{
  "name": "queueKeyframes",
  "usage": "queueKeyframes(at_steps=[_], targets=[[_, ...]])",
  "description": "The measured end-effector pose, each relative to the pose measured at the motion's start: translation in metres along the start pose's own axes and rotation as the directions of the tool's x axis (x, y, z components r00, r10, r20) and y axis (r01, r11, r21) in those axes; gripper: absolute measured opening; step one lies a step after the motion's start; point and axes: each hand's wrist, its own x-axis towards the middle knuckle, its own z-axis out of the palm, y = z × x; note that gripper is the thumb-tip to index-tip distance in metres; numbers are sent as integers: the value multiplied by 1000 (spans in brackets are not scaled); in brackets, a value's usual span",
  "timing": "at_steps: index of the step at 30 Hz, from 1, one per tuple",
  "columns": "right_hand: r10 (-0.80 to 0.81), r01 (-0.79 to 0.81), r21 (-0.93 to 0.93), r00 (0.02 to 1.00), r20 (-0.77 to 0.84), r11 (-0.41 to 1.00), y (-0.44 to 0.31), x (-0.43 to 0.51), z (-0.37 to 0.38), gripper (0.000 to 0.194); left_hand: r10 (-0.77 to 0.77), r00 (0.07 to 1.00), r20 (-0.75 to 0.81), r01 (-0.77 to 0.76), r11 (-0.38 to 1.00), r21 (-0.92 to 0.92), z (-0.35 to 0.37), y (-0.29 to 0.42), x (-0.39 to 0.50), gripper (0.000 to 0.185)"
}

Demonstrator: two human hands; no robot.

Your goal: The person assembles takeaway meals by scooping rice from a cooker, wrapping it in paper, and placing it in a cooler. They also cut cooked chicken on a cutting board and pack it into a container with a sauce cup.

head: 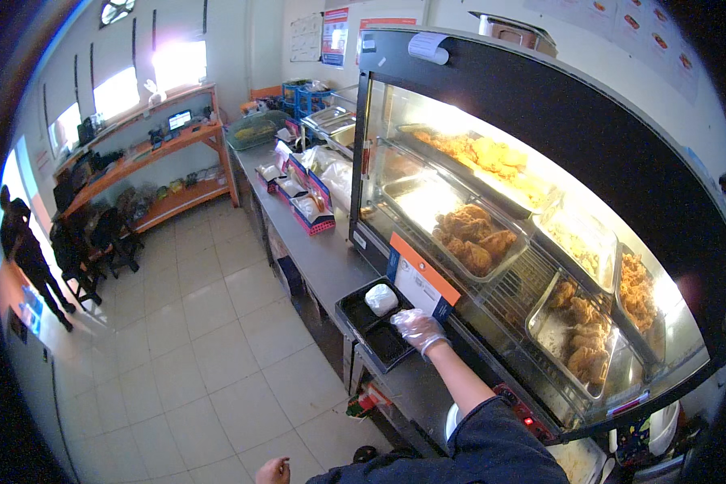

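Observation:
My right hand (419, 330), in a clear plastic glove, reaches over the right side of a black divided tray (375, 357). The fingers hide part of the tray, and whether they grip anything does not show. A white wrapped bundle (381, 300) sits in the tray's far part, just left of the fingers. Right behind the tray stands an orange, white and blue printed card (422, 279), leaning by the display case. My bare left hand (273, 470) is low at the bottom edge, above the floor and away from the counter; its fingers look curled, partly cut off.
A heated glass display case (363, 157) holds metal pans of fried chicken (475, 239). Along the steel counter (296, 239) are patterned boxes with wrapped food (308, 209). Orange shelving (157, 151) lines the far wall. Another person (30, 254) stands at far left near stools (78, 272).

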Motion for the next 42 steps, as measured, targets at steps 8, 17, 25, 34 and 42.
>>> queueKeyframes(at_steps=[8, 17, 25, 34, 42], targets=[[-51, 130, 148, 892, -450, 980, 9, -26, 9, 15, -17, 1000, -19, 18, 1000, 12, -6, 16, 1, 20], [171, -78, 239, 901, -399, 968, -6, -22, 19, 25, -15, 1000, 16, 14, 1000, 11, -5, 22, 8, 21], [315, -280, 214, 937, -152, 936, -5, -27, 2, 22, 8, 1000, -4, -8, 1000, 17, -5, 24, 12, 22], [-88, 50, -191, 977, -194, 980, -10, -9, 15, 11, -48, 998, 50, 46, 998, 33, -11, 34, 13, 22], [112, 33, 322, 901, -420, 946, 6, -34, 7, 19, -35, 999, 35, 35, 999, -13, -4, 14, 6, 22]])
